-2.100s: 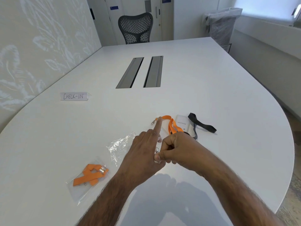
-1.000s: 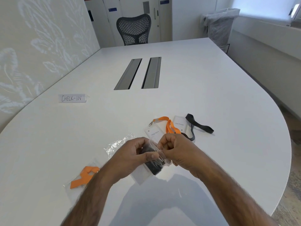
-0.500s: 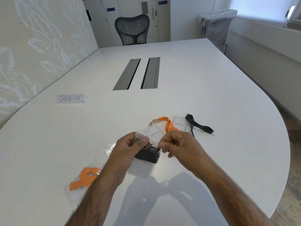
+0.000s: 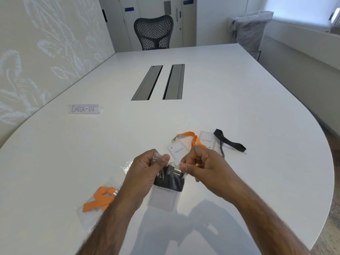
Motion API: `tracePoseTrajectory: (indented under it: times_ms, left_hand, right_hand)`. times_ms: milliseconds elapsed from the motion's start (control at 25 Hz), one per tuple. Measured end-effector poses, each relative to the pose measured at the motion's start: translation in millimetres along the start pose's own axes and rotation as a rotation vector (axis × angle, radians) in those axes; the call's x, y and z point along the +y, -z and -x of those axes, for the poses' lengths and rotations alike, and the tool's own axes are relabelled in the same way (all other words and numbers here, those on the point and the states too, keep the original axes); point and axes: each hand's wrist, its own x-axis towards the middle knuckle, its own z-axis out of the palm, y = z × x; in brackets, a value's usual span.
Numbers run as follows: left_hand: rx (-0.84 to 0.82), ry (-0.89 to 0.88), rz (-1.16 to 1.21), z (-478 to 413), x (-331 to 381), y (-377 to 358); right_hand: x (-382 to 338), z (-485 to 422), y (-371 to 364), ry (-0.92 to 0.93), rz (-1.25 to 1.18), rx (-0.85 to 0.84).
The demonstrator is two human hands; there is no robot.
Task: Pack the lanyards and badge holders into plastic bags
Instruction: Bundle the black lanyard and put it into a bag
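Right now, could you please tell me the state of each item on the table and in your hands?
Held bag: black lanyard and badge holder inside, top pinched on both sides.
Left hand: pinching the bag's top.
Right hand: pinching the bag's top.
Orange-lanyard bag: packed, lying on the table.
Loose orange lanyard: unpacked.
Loose black lanyard: unpacked.
Near badge holder: unpacked.
Far badge holder: unpacked.
Spare bag: on the table, partly hidden.
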Motion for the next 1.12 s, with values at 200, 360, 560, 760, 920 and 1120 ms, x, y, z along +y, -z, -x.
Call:
tracePoseTrajectory:
  times_ms: [200, 360, 560, 760, 920, 1120]
  left_hand:
    - [-0.08, 0.019, 0.002, 2.3, 3.6, 2.8]
    - [-0.071, 0.019, -0.071, 1.1, 4.9, 2.5]
    - [0.002, -0.005, -0.146, 3.2, 3.4, -4.0]
    - [0.023, -0.045, -0.238, 5.9, -1.0, -9.6]
    - [-0.084, 0.013, -0.139, 4.7, 0.1, -0.6]
    - [-0.009, 0.03, -0.219, 7.6, -4.9, 6.7]
  right_hand:
    - [0.2, -0.8, -1.3, -0.028, -0.003, 0.046]
    - [1.0, 0.8, 0.3, -0.011, -0.04, 0.036]
    - [2.6, 0.7, -4.0, -0.053, -0.025, -0.026]
    - [4.1, 0.1, -3.9, -0.107, 0.071, -0.013]
    - [5.9, -0.8, -6.1, -0.11, 0.152, -0.004]
    - [8.3, 4.5, -5.1, -0.127, 0.0, -0.105]
